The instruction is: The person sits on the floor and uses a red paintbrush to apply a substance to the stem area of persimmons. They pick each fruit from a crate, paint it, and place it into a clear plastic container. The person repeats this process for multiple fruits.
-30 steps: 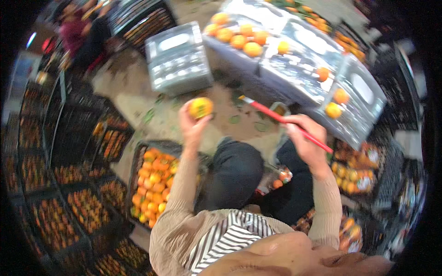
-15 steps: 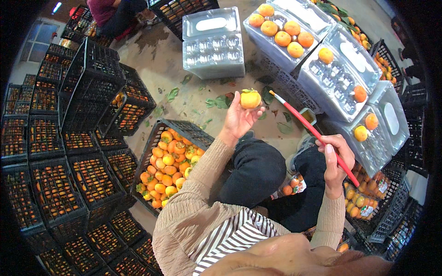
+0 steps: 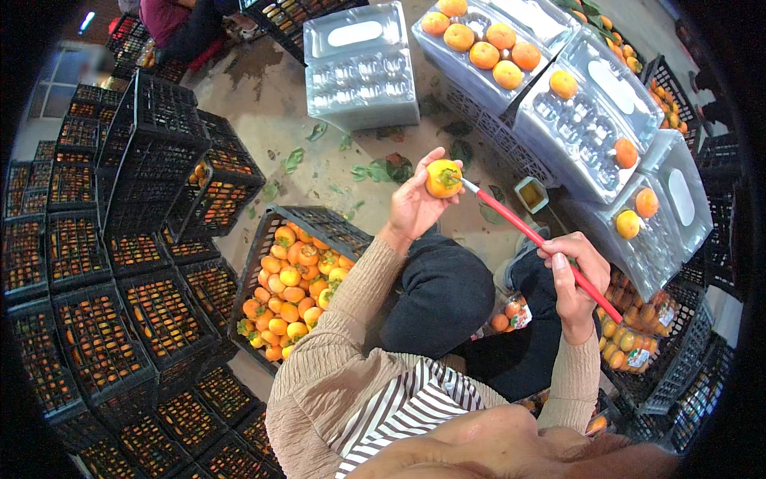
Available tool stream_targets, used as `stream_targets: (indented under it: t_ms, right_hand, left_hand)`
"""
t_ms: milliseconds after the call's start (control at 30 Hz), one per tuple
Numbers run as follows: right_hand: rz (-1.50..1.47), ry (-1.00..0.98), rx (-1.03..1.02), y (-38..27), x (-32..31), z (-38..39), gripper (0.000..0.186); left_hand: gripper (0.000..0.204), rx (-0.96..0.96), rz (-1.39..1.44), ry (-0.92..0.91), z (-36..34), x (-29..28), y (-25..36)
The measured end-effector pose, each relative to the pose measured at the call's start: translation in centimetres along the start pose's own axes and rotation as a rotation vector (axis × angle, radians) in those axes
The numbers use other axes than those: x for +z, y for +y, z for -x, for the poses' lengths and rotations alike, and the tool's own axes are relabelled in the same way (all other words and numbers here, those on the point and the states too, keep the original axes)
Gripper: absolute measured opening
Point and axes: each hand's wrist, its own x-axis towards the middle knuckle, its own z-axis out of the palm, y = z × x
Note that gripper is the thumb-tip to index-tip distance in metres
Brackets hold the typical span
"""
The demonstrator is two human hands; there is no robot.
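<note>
- While the left hand [image 3: 415,203] holds the round orange fruit with a green leafy cap [image 3: 444,178] up in its fingertips, keep it still.
- Those fingers are curled snugly around the fruit, which sits at their tips, cap facing the person.
- The right hand [image 3: 576,275] has its fingers closed around a long thin red stick [image 3: 542,239].
- The stick's pale tip touches the fruit, just beside the left thumb.
- Move the tip gently, I think, so the skin does not get hurt.
- Turn the fruit slowly with the fingertips.
- A black plastic crate of orange fruit [image 3: 299,279] sits below the left wrist.
</note>
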Motion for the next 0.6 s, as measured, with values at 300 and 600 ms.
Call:
stream_targets:
  t_ms: [300, 600]
  right_hand:
    - [-0.021, 0.055, 0.037, -0.1, -0.1, 0.3, 0.010]
    - [0.229, -0.065, -0.171, 1.5, 1.7, 0.0, 0.028]
  left_hand:
    - [0.044, -0.080, 0.073, 0.037, 0.2, -0.2, -0.4]
    - [0.050, -0.415, -0.194, 0.004, 0.4, 0.2, -1.0]
